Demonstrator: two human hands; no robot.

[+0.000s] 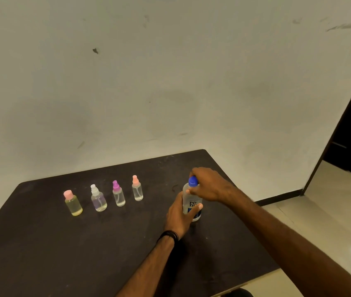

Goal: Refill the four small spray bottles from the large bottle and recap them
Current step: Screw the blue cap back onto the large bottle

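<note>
Blue cap pinched in our right hand; our left hand wraps the large bottle on the table, four spray bottles alongside.

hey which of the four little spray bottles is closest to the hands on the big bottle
The small bottle with the orange-pink spray top, at the right end of the row. It stands nearest the left hand gripping the large bottle; the other three sit farther left.

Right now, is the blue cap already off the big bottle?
No, the blue cap sits on top of the big bottle, with the right hand on it.
</note>
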